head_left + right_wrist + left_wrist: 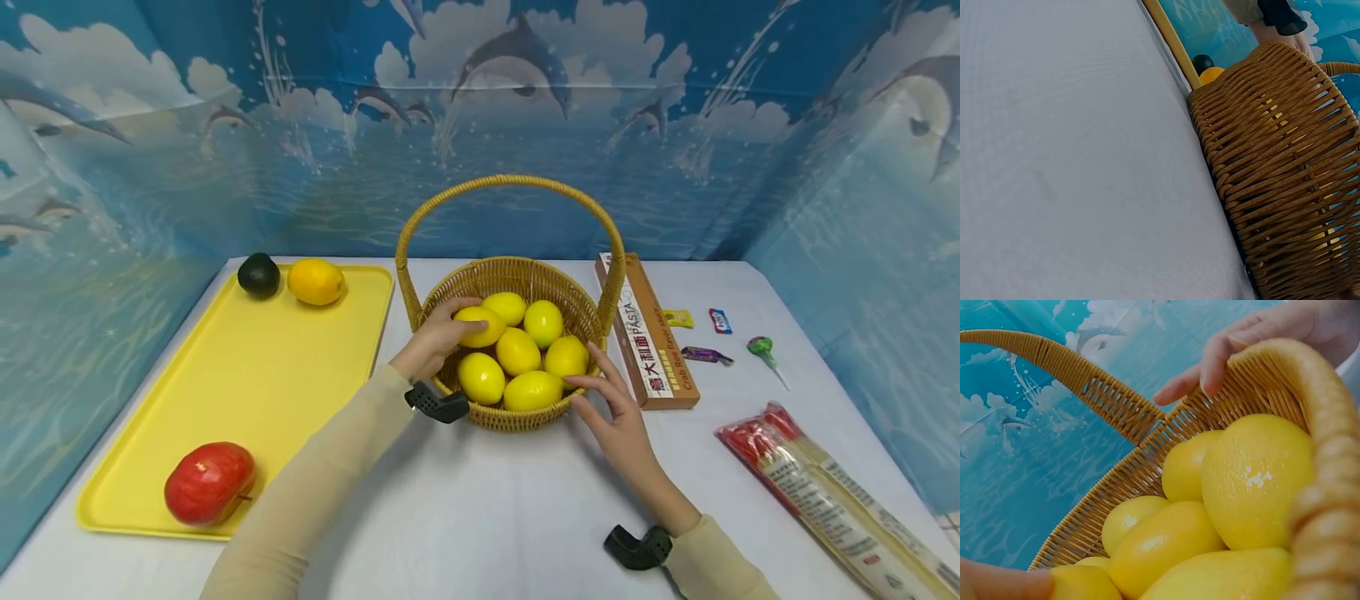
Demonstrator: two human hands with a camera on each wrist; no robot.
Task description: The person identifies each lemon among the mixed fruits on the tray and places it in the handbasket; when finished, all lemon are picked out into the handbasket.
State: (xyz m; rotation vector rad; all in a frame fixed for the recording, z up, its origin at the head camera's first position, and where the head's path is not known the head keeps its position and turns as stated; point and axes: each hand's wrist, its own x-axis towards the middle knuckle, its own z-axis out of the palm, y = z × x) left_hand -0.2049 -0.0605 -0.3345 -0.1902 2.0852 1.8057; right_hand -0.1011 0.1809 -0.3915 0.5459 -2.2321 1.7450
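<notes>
A wicker basket (517,421) with a tall arched handle stands mid-table and holds several yellow lemons (531,390). My left hand (438,337) reaches over its left side and grips one lemon (480,327) between thumb and fingers, above the others. In the left wrist view, part of that lemon (1085,584) shows at the bottom edge beside a finger. At the right front, my right hand (618,417) holds the basket's rim, fingertips over the edge and thumb outside. Only the woven basket wall (1272,169) fills the right wrist view's right side; the right hand is mostly hidden there.
On the left lies a yellow tray (300,358) with a dark green avocado (258,276), another lemon (316,282) and a red apple (210,483). Right of the basket are a pasta box (648,333), small wrapped sweets (707,356), a lollipop (761,348) and a noodle packet (832,500).
</notes>
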